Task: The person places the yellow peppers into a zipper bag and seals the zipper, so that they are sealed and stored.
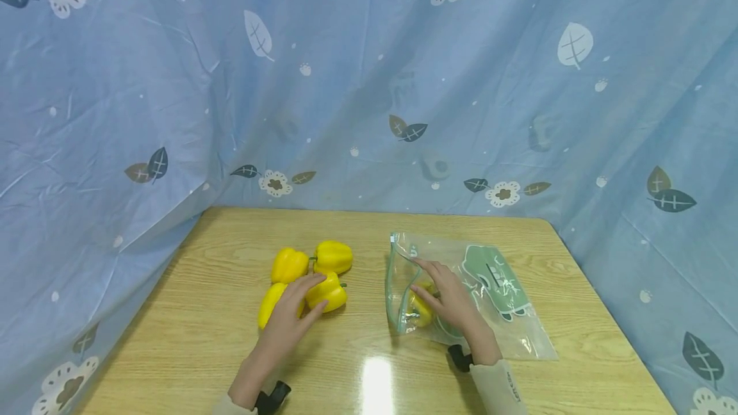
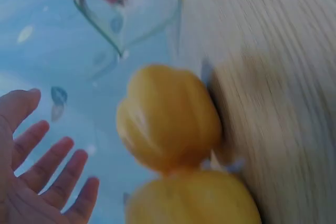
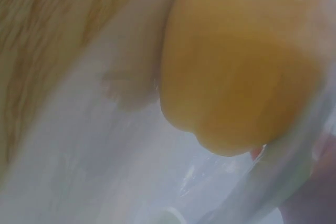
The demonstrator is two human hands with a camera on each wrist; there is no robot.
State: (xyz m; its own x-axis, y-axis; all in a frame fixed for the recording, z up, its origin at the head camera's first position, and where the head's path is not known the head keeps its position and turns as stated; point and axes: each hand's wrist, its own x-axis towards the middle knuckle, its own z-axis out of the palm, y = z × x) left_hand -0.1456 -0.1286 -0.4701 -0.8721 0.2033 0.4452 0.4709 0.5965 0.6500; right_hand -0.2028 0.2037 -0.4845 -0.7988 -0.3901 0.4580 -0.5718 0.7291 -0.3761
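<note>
My left hand (image 1: pixel 291 312) is at a cluster of several yellow bell peppers (image 1: pixel 333 256), its fingers spread above the nearest bell pepper (image 1: pixel 327 293). In the left wrist view the left hand (image 2: pixel 47 171) has its fingers apart, holding nothing, beside a bell pepper (image 2: pixel 170 119). My right hand (image 1: pixel 452 296) grips the upper edge of a clear zip bag (image 1: pixel 533 338) with a green print, keeping its mouth raised towards the left. Inside, just past the mouth, lies one yellow bell pepper (image 1: pixel 423 312). It fills much of the right wrist view, seen through blurry film.
Both hands work over a wooden table (image 1: pixel 190 338). A blue patterned cloth (image 1: pixel 346 82) hangs behind and along both sides. Glare shows at the table's front middle. Bare wood separates the peppers from the bag.
</note>
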